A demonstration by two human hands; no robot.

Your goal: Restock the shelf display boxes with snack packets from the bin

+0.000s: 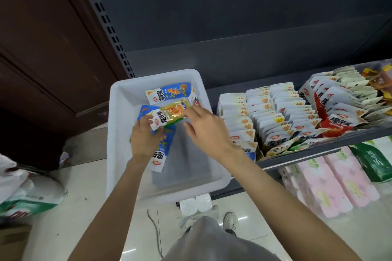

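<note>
While the left hand [144, 135] grips the near end of a yellow packet [169, 115] lying crosswise in the white bin [118, 125], the right hand [203, 125] pinches its far end, nearer the display boxes [263, 121].

Bin [118, 133], centre of frame: white plastic, smooth, faintly translucent, soft sheen. Snack packets [169, 112] inside it: glossy printed film, the yellow one throwing foil-like glare. Packets in the display boxes [275, 116] at right: same slick film, white tops matt-looking. Shelf [307, 150] edge and perforated upright [106, 21], upper left: dark grey painted metal, matt. Panel [42, 38] at far left: dark brown wood, low sheen. Floor [84, 186], bottom: pale polished tile, reflective. Pink packs [339, 178], lower right: shiny plastic wrap.
</note>
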